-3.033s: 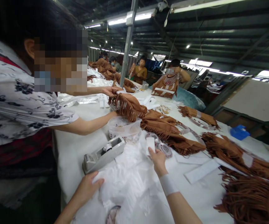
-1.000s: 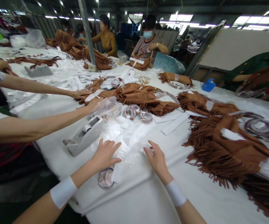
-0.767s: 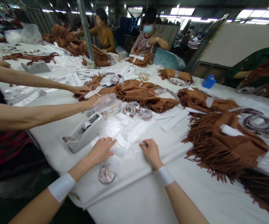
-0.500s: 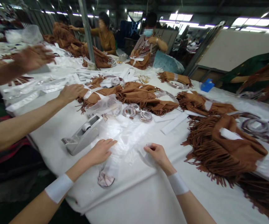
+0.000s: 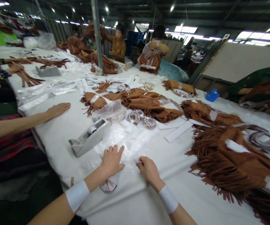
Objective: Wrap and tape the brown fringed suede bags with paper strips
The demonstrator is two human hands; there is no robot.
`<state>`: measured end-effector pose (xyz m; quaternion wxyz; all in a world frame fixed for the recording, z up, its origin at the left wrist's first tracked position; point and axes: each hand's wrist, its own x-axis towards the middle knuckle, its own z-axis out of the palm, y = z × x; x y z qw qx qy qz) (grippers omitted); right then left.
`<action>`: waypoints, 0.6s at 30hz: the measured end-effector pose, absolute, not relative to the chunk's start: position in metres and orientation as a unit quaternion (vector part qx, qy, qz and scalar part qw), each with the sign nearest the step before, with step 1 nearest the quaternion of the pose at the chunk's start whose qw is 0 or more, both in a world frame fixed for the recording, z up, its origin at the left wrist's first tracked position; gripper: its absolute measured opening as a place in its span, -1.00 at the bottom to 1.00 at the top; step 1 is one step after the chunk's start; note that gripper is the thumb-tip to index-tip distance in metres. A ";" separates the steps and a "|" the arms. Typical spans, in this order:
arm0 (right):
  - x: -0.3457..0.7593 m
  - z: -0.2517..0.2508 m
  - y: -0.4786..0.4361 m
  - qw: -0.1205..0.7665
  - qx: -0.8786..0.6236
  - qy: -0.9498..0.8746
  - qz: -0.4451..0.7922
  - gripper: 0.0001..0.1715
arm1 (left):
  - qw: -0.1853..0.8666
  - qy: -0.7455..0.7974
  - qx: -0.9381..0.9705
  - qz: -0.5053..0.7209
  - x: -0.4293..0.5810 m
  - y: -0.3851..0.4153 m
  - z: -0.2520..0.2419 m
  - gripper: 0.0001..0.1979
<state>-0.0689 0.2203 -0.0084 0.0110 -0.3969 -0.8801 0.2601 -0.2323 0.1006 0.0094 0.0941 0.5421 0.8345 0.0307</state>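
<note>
Palm down, my left hand point(image 5: 112, 160) lies on a clear plastic bag point(image 5: 131, 140) with its fingers spread. Thumb and fingers of my right hand point(image 5: 149, 171) are pinched together at the bag's near right edge; the bit of film between them is hard to see. Partly under my left wrist is a small pale rolled item point(image 5: 109, 185) in plastic, its kind unclear. A grey tape dispenser point(image 5: 89, 137) stands just beyond my left hand. Coiled straps point(image 5: 135, 116) in clear wrap lie past the bag.
Brown fringed bags point(image 5: 149, 104) lie across the middle, and a larger fringed one point(image 5: 238, 159) is at the right. A co-worker's hand point(image 5: 59, 109) rests flat at the left. A metal post point(image 5: 97, 40) rises from the table. A blue dispenser point(image 5: 212, 95) sits farther right.
My right hand has come left and nearer to me, towards my left hand, which has spread its fingers. A co-worker's hand has drawn back from the brown bag to the bare cloth.
</note>
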 end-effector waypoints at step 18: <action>-0.064 -0.015 0.230 0.077 -0.295 -0.906 0.295 -0.80 | 0.027 0.747 0.656 0.100 -0.305 0.057 -0.033 -0.42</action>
